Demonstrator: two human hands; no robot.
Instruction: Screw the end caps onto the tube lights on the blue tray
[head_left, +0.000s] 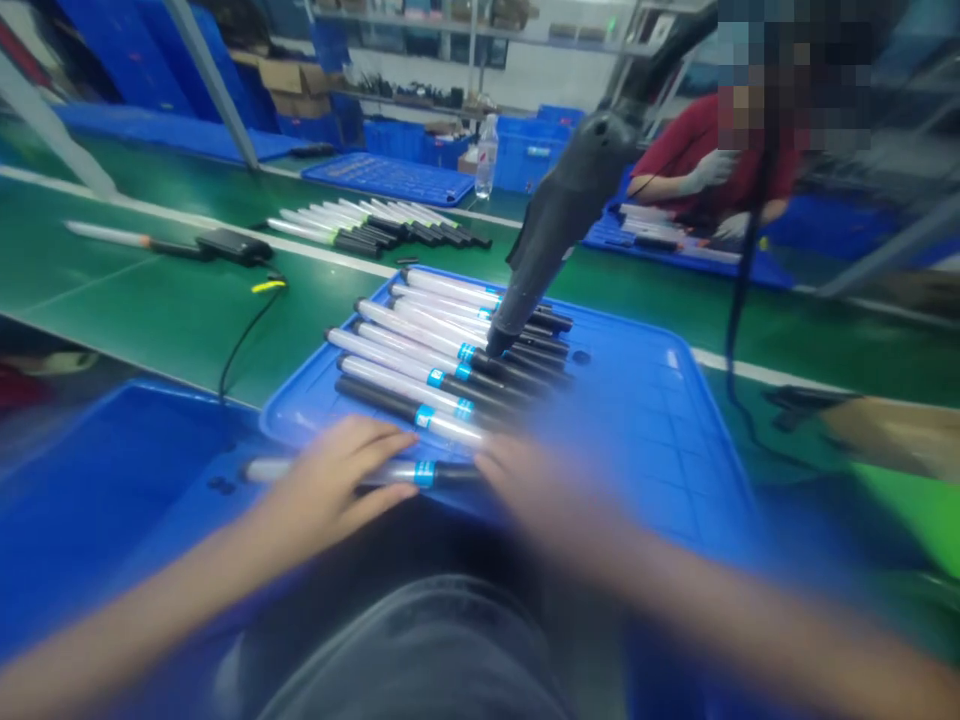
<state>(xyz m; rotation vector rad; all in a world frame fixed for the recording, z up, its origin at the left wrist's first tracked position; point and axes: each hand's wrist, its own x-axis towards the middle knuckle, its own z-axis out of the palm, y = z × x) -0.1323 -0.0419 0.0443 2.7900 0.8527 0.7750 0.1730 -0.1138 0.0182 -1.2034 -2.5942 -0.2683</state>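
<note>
Closest to me is a light stick (pixel 457 475) with a translucent white tube, a blue label and a black handle, lying crosswise. My left hand (pixel 341 475) is closed around its tube, fingers above and thumb below. Smeared by motion, my right hand (pixel 536 480) is at the black handle end, so its grip is unclear. Just beyond, a row of similar light sticks (pixel 401 350) rests on a blue plastic lid (pixel 645 400), handles mostly to the right. The nearest of that row (pixel 382 395) lies reversed, its black handle on the left.
A black hand-held power tool (pixel 551 215) hangs over the row. Beyond are more sticks (pixel 375 222), a black box (pixel 232 246) with a cable, and a bottle (pixel 487 158) on the green table (pixel 172 290). A gloved co-worker (pixel 686 150) handles sticks at back right.
</note>
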